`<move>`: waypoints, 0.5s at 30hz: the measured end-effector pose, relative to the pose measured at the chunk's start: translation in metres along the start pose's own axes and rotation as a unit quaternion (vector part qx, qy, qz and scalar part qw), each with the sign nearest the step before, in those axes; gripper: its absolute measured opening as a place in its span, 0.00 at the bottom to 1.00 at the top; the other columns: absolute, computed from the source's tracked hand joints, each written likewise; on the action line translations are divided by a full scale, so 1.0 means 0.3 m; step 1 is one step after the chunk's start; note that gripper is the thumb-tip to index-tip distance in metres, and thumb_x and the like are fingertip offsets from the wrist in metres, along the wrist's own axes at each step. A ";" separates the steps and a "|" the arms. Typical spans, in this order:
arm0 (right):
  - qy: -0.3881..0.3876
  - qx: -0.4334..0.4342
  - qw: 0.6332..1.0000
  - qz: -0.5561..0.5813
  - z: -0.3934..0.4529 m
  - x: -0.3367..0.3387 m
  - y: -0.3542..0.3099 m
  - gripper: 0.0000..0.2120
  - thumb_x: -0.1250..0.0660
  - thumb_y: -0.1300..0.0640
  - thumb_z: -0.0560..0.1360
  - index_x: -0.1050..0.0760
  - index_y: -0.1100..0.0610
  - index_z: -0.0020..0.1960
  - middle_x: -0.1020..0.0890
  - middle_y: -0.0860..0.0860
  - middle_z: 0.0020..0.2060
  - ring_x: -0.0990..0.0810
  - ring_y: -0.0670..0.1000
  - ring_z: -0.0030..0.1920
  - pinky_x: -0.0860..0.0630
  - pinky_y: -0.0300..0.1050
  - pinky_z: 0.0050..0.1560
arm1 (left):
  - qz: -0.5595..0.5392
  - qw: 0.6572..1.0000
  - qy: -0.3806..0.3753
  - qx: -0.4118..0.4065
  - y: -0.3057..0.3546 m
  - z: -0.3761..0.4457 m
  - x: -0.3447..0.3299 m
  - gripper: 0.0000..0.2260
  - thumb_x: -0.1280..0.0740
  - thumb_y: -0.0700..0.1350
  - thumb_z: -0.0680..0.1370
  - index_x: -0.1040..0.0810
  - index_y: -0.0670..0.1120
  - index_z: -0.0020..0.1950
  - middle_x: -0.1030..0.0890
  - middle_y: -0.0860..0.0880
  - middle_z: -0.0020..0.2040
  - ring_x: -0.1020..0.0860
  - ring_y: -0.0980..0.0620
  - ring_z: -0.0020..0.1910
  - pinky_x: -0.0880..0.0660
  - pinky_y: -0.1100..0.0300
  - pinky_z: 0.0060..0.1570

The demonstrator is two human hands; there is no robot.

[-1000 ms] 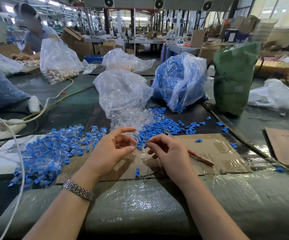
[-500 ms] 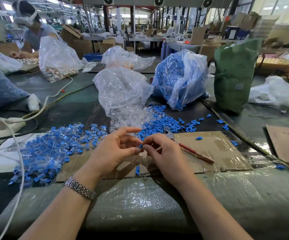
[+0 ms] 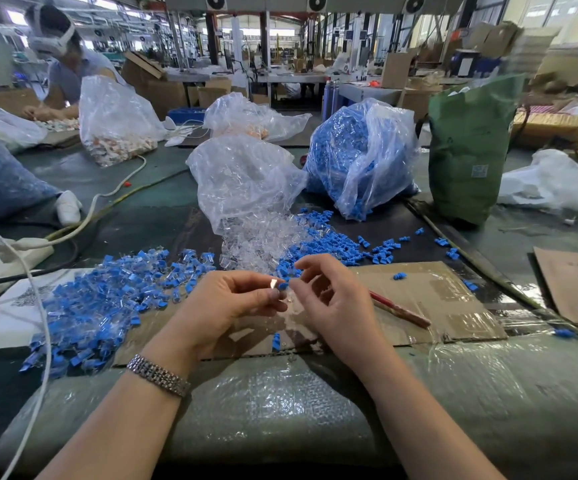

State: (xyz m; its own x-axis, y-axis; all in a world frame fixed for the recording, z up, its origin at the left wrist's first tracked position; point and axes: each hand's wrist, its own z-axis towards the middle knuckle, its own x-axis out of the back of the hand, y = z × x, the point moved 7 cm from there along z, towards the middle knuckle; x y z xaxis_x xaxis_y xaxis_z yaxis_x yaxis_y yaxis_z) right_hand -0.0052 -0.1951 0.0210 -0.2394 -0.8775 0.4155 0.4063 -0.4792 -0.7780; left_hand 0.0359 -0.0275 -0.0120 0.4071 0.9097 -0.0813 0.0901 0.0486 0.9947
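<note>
My left hand (image 3: 225, 306) pinches a small clear plastic piece (image 3: 273, 285) between thumb and fingers. My right hand (image 3: 332, 299) pinches a small blue plastic piece (image 3: 283, 286) and holds it against the clear one, just above a sheet of cardboard (image 3: 429, 299). A heap of joined blue-and-clear pieces (image 3: 107, 299) lies to the left. Loose clear pieces (image 3: 259, 240) spill from a clear bag (image 3: 242, 181), and loose blue pieces (image 3: 336, 244) lie beyond my hands. One blue piece (image 3: 275, 341) lies on the cardboard below my hands.
A bag of blue pieces (image 3: 356, 157) and a green sack (image 3: 467, 147) stand behind. A red-handled tool (image 3: 401, 310) lies on the cardboard at right. White cables (image 3: 41, 317) cross the left side. Another person (image 3: 65, 64) works at far left.
My hands have come together and lifted slightly; the right hand now holds a blue piece against the clear piece in the left.
</note>
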 end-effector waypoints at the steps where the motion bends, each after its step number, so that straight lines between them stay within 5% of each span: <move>1: 0.031 -0.009 0.998 -0.053 0.003 0.021 -0.001 0.11 0.30 0.51 0.78 0.25 0.52 0.59 0.22 0.45 0.48 0.23 0.47 0.45 0.22 0.49 0.49 | -0.012 1.000 0.005 0.003 0.000 0.000 0.005 0.10 0.24 0.41 0.72 0.13 0.44 0.52 0.14 0.36 0.51 0.14 0.40 0.51 0.16 0.56 0.45; 4: -0.001 -0.126 0.927 -0.352 0.009 0.067 0.037 0.23 0.35 0.41 0.79 0.32 0.53 0.67 0.30 0.50 0.61 0.30 0.51 0.62 0.30 0.52 0.64 | -0.023 1.000 0.007 0.005 0.002 -0.001 0.012 0.10 0.25 0.41 0.72 0.13 0.44 0.52 0.15 0.35 0.51 0.14 0.41 0.49 0.16 0.56 0.43; 7: -0.126 -0.240 0.835 -0.478 -0.006 0.089 0.093 0.30 0.37 0.39 0.79 0.34 0.59 0.71 0.31 0.57 0.67 0.33 0.59 0.68 0.33 0.60 0.65 | -0.008 1.000 0.015 -0.010 0.011 -0.001 0.023 0.10 0.25 0.42 0.72 0.13 0.46 0.53 0.14 0.37 0.51 0.14 0.44 0.49 0.16 0.58 0.45; 12: -0.186 -0.211 0.806 -0.521 0.038 0.080 0.079 0.17 0.38 0.51 0.80 0.26 0.60 0.65 0.25 0.59 0.61 0.27 0.59 0.62 0.28 0.55 0.61 | -0.037 0.998 0.043 -0.035 0.024 -0.002 0.042 0.14 0.22 0.46 0.68 0.13 0.45 0.52 0.14 0.37 0.52 0.15 0.41 0.52 0.17 0.57 0.50; 15: -0.178 -0.219 0.842 -0.460 0.070 0.079 0.074 0.10 0.37 0.50 0.80 0.25 0.57 0.50 0.20 0.55 0.49 0.22 0.56 0.51 0.23 0.52 0.51 | -0.083 0.992 0.068 -0.064 0.037 0.000 0.059 0.12 0.22 0.43 0.69 0.13 0.43 0.52 0.15 0.36 0.52 0.15 0.40 0.52 0.18 0.57 0.50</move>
State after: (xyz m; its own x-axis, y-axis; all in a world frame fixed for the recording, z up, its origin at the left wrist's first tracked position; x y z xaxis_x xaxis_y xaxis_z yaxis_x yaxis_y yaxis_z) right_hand 0.0166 -0.2267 0.0236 0.0365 -0.1243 0.9916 -0.1888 -0.9752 -0.1153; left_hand 0.0440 -0.0107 -0.0024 0.2685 0.9319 -0.2438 0.0264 0.2458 0.9690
